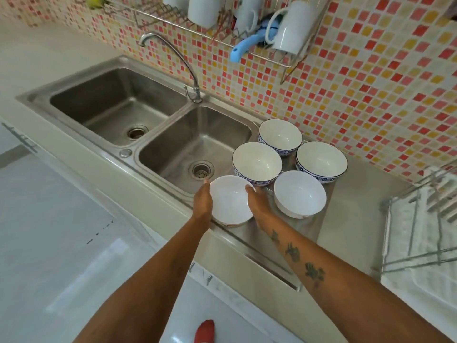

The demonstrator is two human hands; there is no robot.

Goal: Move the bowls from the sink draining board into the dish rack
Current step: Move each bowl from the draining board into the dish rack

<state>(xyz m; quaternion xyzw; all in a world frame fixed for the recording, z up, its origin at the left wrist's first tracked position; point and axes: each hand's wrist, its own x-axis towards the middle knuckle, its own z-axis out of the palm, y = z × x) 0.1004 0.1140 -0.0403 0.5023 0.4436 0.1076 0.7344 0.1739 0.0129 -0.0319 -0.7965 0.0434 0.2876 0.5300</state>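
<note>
Head view: five bowls stand upright on the steel draining board (351, 194), just right of the double sink (197, 134). Nearest plain white bowl (231, 199) sits at the board's front left corner. Left hand (202, 198) lies against its left rim, right hand (257, 201) against its right rim; the fingers of both are extended along the bowl's sides, cupping it between them. Second plain white bowl (299, 193) stands just beside it on the right. Three blue-patterned bowls (257, 163) (321, 160) (280, 136) stand behind. Wire dish rack (420, 231) rests on the counter (358, 256), well right of the bowls. Wall rack (247, 28) above holds white mugs.
</note>
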